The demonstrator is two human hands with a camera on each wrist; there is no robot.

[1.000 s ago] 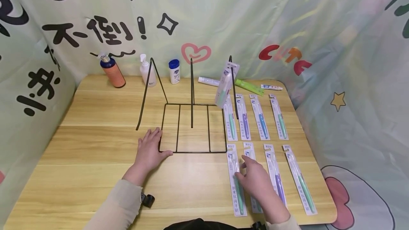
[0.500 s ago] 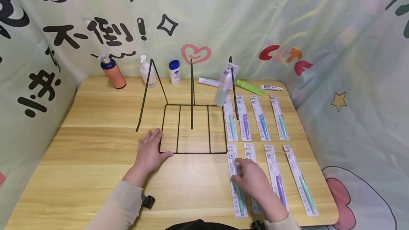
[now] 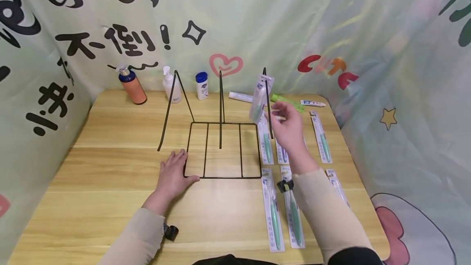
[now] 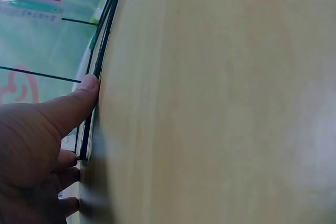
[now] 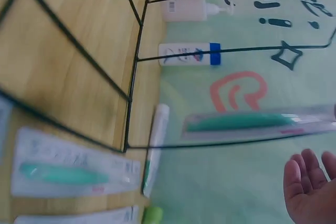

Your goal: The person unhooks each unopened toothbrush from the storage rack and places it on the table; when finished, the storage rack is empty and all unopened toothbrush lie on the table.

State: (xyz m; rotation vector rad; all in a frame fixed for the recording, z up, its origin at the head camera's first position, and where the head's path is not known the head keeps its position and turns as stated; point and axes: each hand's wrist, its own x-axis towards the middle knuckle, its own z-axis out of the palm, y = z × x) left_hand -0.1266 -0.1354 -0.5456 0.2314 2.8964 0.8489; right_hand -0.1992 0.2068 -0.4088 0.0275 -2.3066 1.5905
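The right hand (image 3: 288, 128) has left the near row of packaged toothbrushes, where it rested half a second ago, and is now raised beside the right-hand peg (image 3: 267, 101) of the black wire display rack (image 3: 222, 150); its fingers look loosely spread, and the right wrist view shows an open palm (image 5: 310, 190) with nothing in it; in the head view a thin pale edge shows at the fingertips, but whether it is pinching a pack I cannot tell. One packaged toothbrush (image 3: 260, 97) with a green handle already hangs on that peg, just beside the hand; the other two pegs are bare. The left hand (image 3: 173, 175) has not moved; it lies flat on the wooden surface (image 3: 110, 175), fingers straight, thumb (image 4: 79, 98) pressed against the rack's base wire, steadying the frame and gripping nothing. The green pack (image 3: 272, 207) at the front left of the near row lies in place, so that pack was not lifted. By my reading, the work has shifted from picking to the peg; most packs are yet to be hung.
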